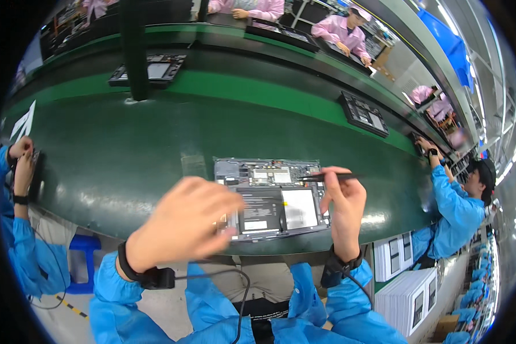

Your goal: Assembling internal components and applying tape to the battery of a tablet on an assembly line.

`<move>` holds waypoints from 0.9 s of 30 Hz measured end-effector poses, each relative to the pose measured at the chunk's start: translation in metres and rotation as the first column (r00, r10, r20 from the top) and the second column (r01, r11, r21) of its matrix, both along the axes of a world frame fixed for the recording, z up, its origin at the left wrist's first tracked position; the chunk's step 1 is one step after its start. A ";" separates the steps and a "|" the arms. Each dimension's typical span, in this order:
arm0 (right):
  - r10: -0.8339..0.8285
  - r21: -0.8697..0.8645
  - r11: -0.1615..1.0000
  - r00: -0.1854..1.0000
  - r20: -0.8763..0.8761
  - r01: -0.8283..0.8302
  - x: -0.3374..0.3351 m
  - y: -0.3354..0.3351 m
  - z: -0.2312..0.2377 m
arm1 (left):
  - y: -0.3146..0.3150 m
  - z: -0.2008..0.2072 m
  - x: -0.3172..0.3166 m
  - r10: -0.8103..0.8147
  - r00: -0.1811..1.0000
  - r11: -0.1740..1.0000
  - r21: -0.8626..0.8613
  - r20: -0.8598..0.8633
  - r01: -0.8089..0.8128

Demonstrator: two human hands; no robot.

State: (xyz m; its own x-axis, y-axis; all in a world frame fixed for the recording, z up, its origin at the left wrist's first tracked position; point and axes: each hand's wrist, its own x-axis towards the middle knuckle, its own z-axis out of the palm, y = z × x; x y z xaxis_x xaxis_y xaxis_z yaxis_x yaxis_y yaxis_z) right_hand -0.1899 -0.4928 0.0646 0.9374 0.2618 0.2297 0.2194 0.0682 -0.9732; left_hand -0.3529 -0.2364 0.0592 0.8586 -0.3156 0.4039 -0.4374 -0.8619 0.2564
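Observation:
An opened laptop base [228, 170] lies on the green bench in front of me, its circuit board [271, 175] and black battery [257, 207] exposed. A white panel [300, 208] sits at the battery's right. My right hand [345, 206] pinches dark tweezers [347, 176] at the base's right side. Their tips point left over the circuit board; whether they touch it I cannot tell. My left hand [192, 218] is smeared by motion over the base's left edge, its fingers bent toward the battery. It hides the lower left corner.
Beyond the green bench [114, 143] runs a conveyor with more opened laptop bases, one at the left [155, 70] and one at the right [366, 113]. Co-workers in blue sit at both sides. White stacked trays [404, 301] stand low right. Cables hang from my wristbands.

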 end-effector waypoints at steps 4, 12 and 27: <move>0.544 -0.131 0.820 0.831 -0.118 -0.556 -0.003 0.079 0.010 | 0.028 -0.044 -0.035 0.381 0.925 0.925 0.011 0.011 -0.381; 0.683 -0.430 0.591 0.707 -0.184 -0.683 -0.001 0.160 -0.041 | 0.028 -0.064 -0.055 0.464 0.882 0.878 -0.092 -0.077 -0.470; 0.693 -0.505 0.566 0.708 -0.137 -0.651 -0.007 0.161 -0.051 | 0.023 -0.076 -0.029 0.538 0.842 0.839 -0.076 -0.029 -0.539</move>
